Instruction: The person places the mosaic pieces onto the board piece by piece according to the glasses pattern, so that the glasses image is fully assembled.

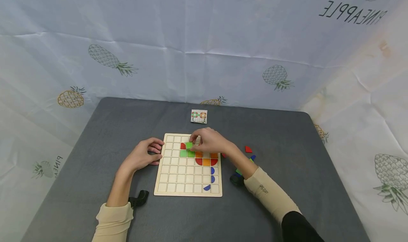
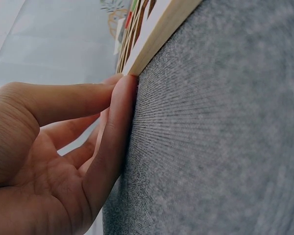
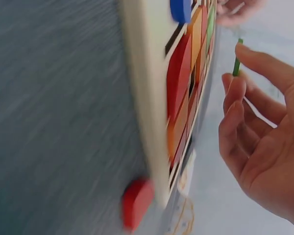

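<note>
A light wooden grid board (image 1: 172, 178) lies on the table, with red, orange, green and blue pieces in some of its cells. Over its upper middle, my right hand (image 1: 210, 140) pinches a green square tile (image 1: 189, 145) between thumb and fingers. From the right wrist view, the same tile (image 3: 237, 58) shows edge-on, lifted above the board. My left hand (image 1: 143, 154) rests at the board's left side. Its fingertips and thumb touch the edge, the fingers fairly straight, as the left wrist view also shows near the board's side (image 2: 157, 41).
Beyond the board lies a small pattern card (image 1: 199, 116). To the right are loose pieces, among them a red one (image 1: 248, 149) and a blue one (image 1: 253, 157), partly hidden by the right forearm. A pineapple-print curtain (image 1: 197, 72) hangs behind the grey table (image 1: 271, 128).
</note>
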Demonstrator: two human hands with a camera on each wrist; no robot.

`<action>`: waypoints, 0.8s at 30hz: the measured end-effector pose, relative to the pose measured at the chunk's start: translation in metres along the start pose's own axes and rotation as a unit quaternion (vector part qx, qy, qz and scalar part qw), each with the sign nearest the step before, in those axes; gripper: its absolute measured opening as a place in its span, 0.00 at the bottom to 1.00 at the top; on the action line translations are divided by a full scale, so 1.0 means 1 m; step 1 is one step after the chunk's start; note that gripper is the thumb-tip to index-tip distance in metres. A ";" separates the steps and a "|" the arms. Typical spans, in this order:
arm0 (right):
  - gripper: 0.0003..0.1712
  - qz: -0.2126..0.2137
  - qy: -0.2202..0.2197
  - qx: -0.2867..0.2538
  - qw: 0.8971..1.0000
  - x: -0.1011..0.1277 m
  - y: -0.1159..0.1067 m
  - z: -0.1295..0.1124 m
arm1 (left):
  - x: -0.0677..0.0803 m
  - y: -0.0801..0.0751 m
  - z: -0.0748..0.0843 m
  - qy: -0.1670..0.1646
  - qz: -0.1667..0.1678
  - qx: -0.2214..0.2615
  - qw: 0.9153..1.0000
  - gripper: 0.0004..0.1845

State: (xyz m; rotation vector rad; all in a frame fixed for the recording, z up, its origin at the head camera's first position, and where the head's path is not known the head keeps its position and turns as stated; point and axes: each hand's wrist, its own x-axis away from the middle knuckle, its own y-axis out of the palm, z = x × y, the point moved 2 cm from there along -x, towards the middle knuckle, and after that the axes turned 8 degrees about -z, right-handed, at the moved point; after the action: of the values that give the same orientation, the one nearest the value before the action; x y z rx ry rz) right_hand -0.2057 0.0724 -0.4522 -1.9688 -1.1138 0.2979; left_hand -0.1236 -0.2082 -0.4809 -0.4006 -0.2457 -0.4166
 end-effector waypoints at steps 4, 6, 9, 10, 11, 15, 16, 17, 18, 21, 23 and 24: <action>0.14 -0.007 0.018 0.026 0.999 -0.021 0.005 -0.010 | 0.001 0.000 0.002 -0.003 0.001 0.003 1.000 0.25; 0.14 -0.011 0.027 0.038 0.999 -0.029 0.007 -0.014 | 0.001 0.000 0.003 -0.001 0.000 0.001 1.000 0.25; 0.14 -0.014 0.036 0.054 0.998 -0.039 0.011 -0.018 | 0.001 0.000 0.004 0.000 0.001 -0.001 1.000 0.25; 0.15 -0.015 0.039 0.060 0.997 -0.041 0.012 -0.020 | 0.001 0.000 0.004 0.000 0.001 -0.001 1.000 0.25; 0.15 -0.015 0.042 0.065 0.997 -0.043 0.013 -0.021 | 0.001 0.000 0.004 0.000 0.000 -0.002 1.000 0.25; 0.16 -0.018 0.052 0.087 0.995 -0.048 0.016 -0.024 | 0.000 0.000 0.002 -0.002 0.001 0.000 1.000 0.25; 0.16 -0.019 0.054 0.090 0.994 -0.049 0.017 -0.025 | -0.001 0.000 0.002 -0.002 0.000 0.000 1.000 0.25; 0.17 -0.021 0.056 0.093 0.994 -0.049 0.017 -0.026 | -0.001 -0.001 0.001 -0.002 0.000 0.000 1.000 0.25; 0.17 -0.023 0.058 0.095 0.994 -0.050 0.018 -0.027 | -0.001 -0.001 0.001 -0.002 0.000 0.001 1.000 0.25; 0.18 -0.031 0.062 0.097 0.993 -0.052 0.020 -0.029 | 0.000 -0.001 0.000 -0.002 -0.002 0.002 1.000 0.25; 0.18 -0.035 0.065 0.095 0.993 -0.052 0.020 -0.029 | 0.000 -0.001 0.000 0.000 -0.003 0.001 1.000 0.25; 0.18 -0.036 0.066 0.094 0.993 -0.052 0.021 -0.030 | 0.000 -0.001 0.000 0.000 -0.002 0.001 1.000 0.25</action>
State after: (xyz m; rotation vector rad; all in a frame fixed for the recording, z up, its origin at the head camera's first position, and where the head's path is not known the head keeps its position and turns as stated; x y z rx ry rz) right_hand -0.2071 0.0094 -0.4591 -1.7522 -1.0306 0.2226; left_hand -0.1237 -0.2090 -0.4800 -0.3980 -0.2471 -0.4208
